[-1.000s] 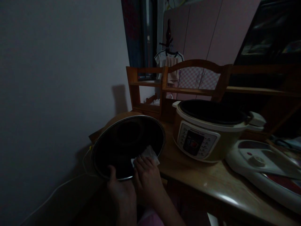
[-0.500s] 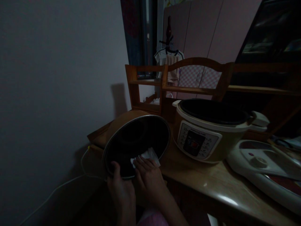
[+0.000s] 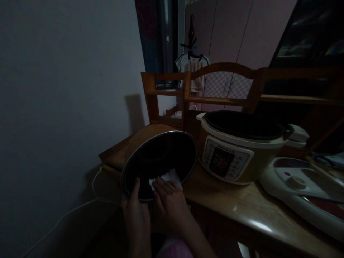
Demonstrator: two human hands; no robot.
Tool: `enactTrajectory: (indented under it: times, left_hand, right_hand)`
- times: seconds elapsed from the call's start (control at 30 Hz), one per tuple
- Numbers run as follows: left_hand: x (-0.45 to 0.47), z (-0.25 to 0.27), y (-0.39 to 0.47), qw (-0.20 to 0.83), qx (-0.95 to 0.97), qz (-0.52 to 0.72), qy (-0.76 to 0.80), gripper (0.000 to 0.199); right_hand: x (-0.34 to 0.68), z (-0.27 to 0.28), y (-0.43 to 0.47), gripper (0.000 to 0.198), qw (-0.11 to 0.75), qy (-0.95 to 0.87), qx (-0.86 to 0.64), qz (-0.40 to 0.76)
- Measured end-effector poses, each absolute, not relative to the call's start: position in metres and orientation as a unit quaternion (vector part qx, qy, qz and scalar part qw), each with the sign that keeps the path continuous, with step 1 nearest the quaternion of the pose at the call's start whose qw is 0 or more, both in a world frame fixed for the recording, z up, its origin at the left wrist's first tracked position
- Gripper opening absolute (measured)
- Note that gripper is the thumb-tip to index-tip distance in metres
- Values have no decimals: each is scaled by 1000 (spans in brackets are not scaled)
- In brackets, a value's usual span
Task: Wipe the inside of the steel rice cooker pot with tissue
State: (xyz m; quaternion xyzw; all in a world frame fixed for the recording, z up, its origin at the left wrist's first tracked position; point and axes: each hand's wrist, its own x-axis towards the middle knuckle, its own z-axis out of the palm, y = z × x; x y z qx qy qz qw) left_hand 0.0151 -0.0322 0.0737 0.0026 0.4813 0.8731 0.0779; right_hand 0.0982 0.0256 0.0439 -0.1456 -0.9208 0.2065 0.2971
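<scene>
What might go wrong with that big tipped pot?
The pot is tilted at the table edge, so it might slip if the left hand loosens on its rim.

The right hand presses a white wipe inside near the rim; pushing hard there could tip the pot further.

The white cord runs close by on the left, so it might get snagged.

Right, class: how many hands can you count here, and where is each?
2: the left hand holds the near rim of the tilted pot; the right hand, beside it, holds a thin white sheet at the pot's near side. No other hand shows.
</scene>
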Motion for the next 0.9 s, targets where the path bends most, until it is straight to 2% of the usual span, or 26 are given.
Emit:
enactTrajectory:
  times: [0.13, 0.3, 0.47, 0.67, 0.77, 0.9]
  left_hand:
    - [12, 64, -29, 54, 9, 864, 500, 43]
    - [13, 50, -18, -30, 70, 823, 563, 40]
    - [22, 36, 0, -43, -3, 850, 526, 40]
    - [24, 22, 7, -28, -18, 867, 498, 51]
    - [25, 22, 6, -6, -18, 866, 500, 50]
    - [25, 24, 5, -15, 23, 861, 508, 48]
  right_hand:
    - [100, 46, 25, 36, 295, -918, -150, 217]
    - [105, 50, 30, 35, 292, -912, -154, 243]
    - [112, 53, 37, 32, 291, -910, -179, 237]
    - [120, 58, 52, 27, 272, -918, -241, 156]
    - [120, 58, 65, 26, 239, -926, -276, 98]
    - [117, 58, 83, 38, 216, -931, -293, 14]
